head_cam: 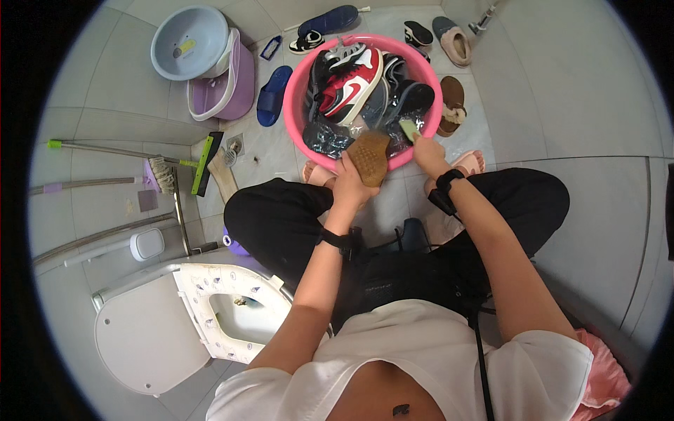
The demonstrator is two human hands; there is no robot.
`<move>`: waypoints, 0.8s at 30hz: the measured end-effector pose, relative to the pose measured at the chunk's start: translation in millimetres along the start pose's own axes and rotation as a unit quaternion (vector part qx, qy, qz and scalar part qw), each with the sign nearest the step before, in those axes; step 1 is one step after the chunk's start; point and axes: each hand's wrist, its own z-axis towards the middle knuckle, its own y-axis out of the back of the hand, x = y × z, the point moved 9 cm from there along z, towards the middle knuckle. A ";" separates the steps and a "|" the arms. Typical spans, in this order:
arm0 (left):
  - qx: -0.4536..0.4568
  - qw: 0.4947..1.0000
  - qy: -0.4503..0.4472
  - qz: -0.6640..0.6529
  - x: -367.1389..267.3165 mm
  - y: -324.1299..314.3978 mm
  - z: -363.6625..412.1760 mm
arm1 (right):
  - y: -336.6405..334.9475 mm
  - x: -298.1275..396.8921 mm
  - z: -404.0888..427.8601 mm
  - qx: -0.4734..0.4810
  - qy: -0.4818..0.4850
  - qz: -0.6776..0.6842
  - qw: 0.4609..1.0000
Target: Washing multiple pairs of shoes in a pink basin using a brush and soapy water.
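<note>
My left hand [354, 181] grips a shoe [370, 158] with a brown, textured sole turned up, over the near rim of a pink plastic basin [436, 113]. In my right hand [429, 155] is a pale green brush or block [409, 130], held above the basin's right side; its underside is hidden. The basin holds water and several shoes. A red, white and black Nike sneaker [352, 92] lies on top, with a grey sneaker [345, 52] behind it. A dark shoe [416, 97] rests at the right, partly in the water.
Blue slippers [274, 96], a brown slipper [453, 100] and a fleece-lined clog [454, 43] surround the basin on the tiles. A purple bucket [242, 79] with a blue washbasin [189, 43] stands at the far left. A squeegee [204, 164], a mop [160, 174] and a toilet [152, 337] are at the left.
</note>
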 end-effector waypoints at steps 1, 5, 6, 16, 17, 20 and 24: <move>-0.003 1.000 -0.015 0.012 -4.5 -0.4 -0.9 | -3.1 -14.2 6.3 -0.020 -0.023 -0.008 1.000; -0.005 0.999 -0.040 -0.015 -11.4 -7.3 1.8 | -19.4 -19.6 23.8 -0.019 0.023 0.083 0.996; -0.014 0.999 -0.042 0.000 -9.4 -6.6 1.8 | -18.9 -0.2 22.9 0.034 0.063 0.137 0.988; -0.113 0.976 -0.127 -0.134 -21.6 15.3 0.8 | 68.9 103.2 -104.3 0.110 0.242 0.175 0.948; -0.123 0.973 -0.136 -0.138 -22.6 18.3 -2.0 | 73.1 106.1 -111.7 0.124 0.234 0.147 0.953; -0.082 0.980 -0.124 -0.129 -30.5 12.3 -0.7 | 43.6 81.4 -87.5 0.089 0.212 0.147 0.962; -0.081 0.981 -0.148 -0.097 -45.9 4.6 -1.3 | -22.3 26.2 -10.1 0.052 0.108 0.119 0.986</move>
